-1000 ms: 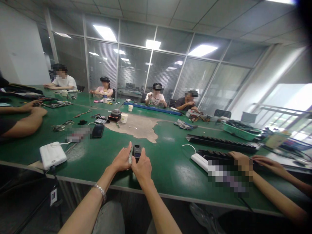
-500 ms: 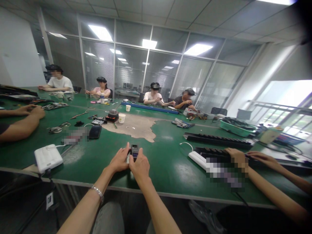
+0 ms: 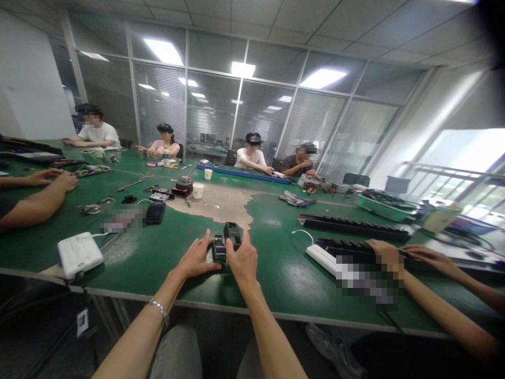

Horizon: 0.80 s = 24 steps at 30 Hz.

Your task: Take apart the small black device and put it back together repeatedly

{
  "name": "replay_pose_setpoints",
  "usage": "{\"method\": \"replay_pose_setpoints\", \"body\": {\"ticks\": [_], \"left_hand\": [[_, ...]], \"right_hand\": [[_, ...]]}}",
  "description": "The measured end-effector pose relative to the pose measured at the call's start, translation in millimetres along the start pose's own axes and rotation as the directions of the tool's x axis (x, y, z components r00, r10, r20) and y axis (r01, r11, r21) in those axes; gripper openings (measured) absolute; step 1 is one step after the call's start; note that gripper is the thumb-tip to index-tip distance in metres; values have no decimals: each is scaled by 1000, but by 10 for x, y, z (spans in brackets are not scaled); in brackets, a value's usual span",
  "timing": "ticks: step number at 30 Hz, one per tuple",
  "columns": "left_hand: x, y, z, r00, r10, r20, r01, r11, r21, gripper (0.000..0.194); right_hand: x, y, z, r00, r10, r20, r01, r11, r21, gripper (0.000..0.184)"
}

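Observation:
Just above the green table (image 3: 272, 295), my left hand (image 3: 196, 258) grips a small dark electronic device (image 3: 219, 248), whose inner parts show from above. My right hand (image 3: 242, 258) is closed on a black plastic cover (image 3: 232, 233), which stands tilted just to the right of the device. The two parts are side by side, with a narrow gap between them at the top. Fingers of both hands partly hide the lower edges of these pieces.
A white power adapter (image 3: 80, 255) and a black phone (image 3: 155, 212) lie to the left. On the right, a white power strip (image 3: 321, 259) lies near a co-worker's hands (image 3: 384, 255) on a long black part (image 3: 355, 246). Paper cups (image 3: 198, 190) stand farther back.
My right hand has moved right and slightly up, taking the black cover off the device. The device's inside now shows, while my left hand stays in nearly the same place.

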State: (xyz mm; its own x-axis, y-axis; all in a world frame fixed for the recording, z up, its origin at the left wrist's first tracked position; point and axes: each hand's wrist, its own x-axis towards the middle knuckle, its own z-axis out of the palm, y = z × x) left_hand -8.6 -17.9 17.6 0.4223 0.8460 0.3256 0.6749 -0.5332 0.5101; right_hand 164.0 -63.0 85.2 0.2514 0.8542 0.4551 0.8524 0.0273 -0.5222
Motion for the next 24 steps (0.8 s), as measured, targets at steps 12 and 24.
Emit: {"method": "replay_pose_setpoints", "body": {"ticks": [12, 24], "left_hand": [[-10, 11, -28, 1000, -11, 17, 11, 1000, -20, 120], [-3, 31, -26, 999, -14, 32, 14, 1000, 2, 116]], "right_hand": [[-224, 445, 217, 999, 36, 18, -34, 996, -83, 68], [-209, 462, 196, 999, 11, 43, -8, 998, -65, 69]]}}
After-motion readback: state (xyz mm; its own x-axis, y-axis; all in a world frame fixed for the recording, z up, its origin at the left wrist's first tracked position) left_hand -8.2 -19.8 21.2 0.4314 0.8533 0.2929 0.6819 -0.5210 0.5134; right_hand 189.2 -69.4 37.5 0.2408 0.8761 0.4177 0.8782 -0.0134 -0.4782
